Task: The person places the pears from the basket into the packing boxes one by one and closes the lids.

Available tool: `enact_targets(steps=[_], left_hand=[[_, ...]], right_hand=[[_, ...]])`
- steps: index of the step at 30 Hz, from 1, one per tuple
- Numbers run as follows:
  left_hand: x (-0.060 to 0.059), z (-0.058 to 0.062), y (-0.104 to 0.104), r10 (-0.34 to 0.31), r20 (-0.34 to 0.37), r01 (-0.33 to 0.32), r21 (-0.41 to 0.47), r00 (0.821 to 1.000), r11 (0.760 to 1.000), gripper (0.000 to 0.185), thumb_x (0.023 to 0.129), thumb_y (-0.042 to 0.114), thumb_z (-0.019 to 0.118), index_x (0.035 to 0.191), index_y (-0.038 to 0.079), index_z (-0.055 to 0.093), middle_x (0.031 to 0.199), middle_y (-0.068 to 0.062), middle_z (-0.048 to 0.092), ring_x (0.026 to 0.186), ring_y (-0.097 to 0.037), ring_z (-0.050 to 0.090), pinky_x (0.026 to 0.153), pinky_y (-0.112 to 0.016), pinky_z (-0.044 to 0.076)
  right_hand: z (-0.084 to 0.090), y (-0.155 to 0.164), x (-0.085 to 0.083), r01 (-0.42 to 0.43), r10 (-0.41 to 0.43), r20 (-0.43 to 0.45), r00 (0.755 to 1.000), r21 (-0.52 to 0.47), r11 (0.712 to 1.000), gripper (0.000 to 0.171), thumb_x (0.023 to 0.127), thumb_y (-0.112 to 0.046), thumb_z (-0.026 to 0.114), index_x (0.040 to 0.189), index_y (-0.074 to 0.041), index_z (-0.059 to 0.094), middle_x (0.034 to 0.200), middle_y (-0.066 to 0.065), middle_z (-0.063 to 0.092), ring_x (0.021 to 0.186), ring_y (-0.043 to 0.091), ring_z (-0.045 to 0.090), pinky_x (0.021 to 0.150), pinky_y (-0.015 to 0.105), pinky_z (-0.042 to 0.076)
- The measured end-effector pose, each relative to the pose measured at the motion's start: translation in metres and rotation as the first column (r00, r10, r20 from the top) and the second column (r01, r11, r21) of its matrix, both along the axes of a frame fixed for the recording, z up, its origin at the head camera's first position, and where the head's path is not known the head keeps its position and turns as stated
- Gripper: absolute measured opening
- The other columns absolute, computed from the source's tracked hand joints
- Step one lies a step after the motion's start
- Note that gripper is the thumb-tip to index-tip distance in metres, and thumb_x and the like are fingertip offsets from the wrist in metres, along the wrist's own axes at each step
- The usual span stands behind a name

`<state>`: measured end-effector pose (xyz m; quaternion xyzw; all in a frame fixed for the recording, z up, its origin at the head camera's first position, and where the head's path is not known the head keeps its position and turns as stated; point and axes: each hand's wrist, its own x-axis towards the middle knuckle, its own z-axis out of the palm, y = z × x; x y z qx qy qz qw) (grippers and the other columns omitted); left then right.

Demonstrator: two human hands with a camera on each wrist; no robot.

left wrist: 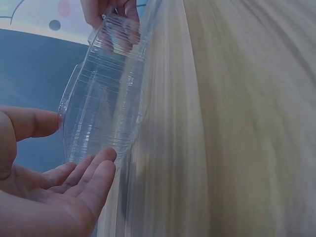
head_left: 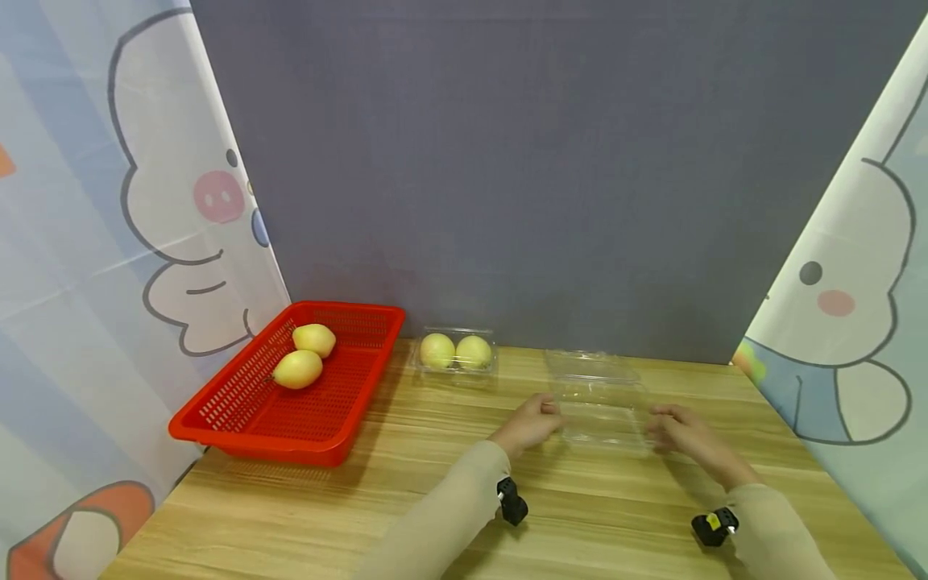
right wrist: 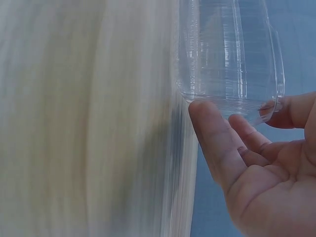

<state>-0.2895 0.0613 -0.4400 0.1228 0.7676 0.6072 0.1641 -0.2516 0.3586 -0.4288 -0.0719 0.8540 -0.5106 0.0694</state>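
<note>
A clear plastic clamshell box (head_left: 605,415) stands with its lid (head_left: 590,366) raised at the back and nothing inside. My left hand (head_left: 532,423) holds its left end; in the left wrist view the thumb (left wrist: 39,122) meets the rim and the fingers (left wrist: 96,180) reach under the lower edge. At the opposite end my right hand (head_left: 685,435) grips the box, its thumb (right wrist: 291,111) at the rim and its index finger (right wrist: 212,133) against the bottom corner.
A red plastic basket (head_left: 326,455) on the left contains two yellow pears (head_left: 298,369). Against the dark back panel (head_left: 507,161) stands another clear box (head_left: 457,370) with two pale yellow fruits (head_left: 474,353) in it. All of this is on a wood-grain table (head_left: 406,491).
</note>
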Motion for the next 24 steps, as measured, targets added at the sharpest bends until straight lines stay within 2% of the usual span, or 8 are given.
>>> enact_targets(steps=[5, 15, 24], left_hand=[[0.0, 0.003, -0.011, 0.003, -0.014, -0.003, -0.018, 1.0, 1.0, 0.062, 0.098, 0.025, 0.065, 0.15, 0.003, 0.04, 0.134, -0.009, 0.057, 0.124, -0.033, 0.054, 0.101, -0.051, 0.046], [-0.003, 0.0, -0.032, -0.017, -0.034, 0.015, -0.035, 0.999, 0.999, 0.059, 0.099, 0.021, 0.06, 0.151, 0.002, 0.039, 0.136, -0.012, 0.054, 0.126, -0.035, 0.051, 0.1, -0.052, 0.046], [-0.005, 0.004, -0.048, -0.026, -0.029, 0.024, -0.044, 0.999, 0.999, 0.058, 0.101, 0.022, 0.058, 0.152, 0.003, 0.038, 0.137, -0.012, 0.054, 0.125, -0.036, 0.052, 0.098, -0.051, 0.047]], right_hand=[[0.0, -0.01, -0.003, -0.005, 0.005, -0.001, 1.0, -0.008, 1.0, 0.048, 0.108, -0.012, 0.035, 0.139, 0.024, 0.028, 0.121, 0.038, 0.057, 0.109, 0.045, 0.063, 0.086, 0.038, 0.056], [-0.001, -0.028, -0.005, -0.038, 0.038, -0.011, 0.999, -0.037, 0.999, 0.048, 0.108, -0.013, 0.037, 0.139, 0.024, 0.03, 0.121, 0.036, 0.057, 0.109, 0.043, 0.063, 0.086, 0.033, 0.056], [0.001, -0.041, -0.009, -0.022, 0.023, 0.012, 1.0, -0.027, 0.999, 0.048, 0.108, -0.016, 0.038, 0.14, 0.02, 0.033, 0.121, 0.031, 0.06, 0.108, 0.037, 0.063, 0.088, 0.036, 0.055]])
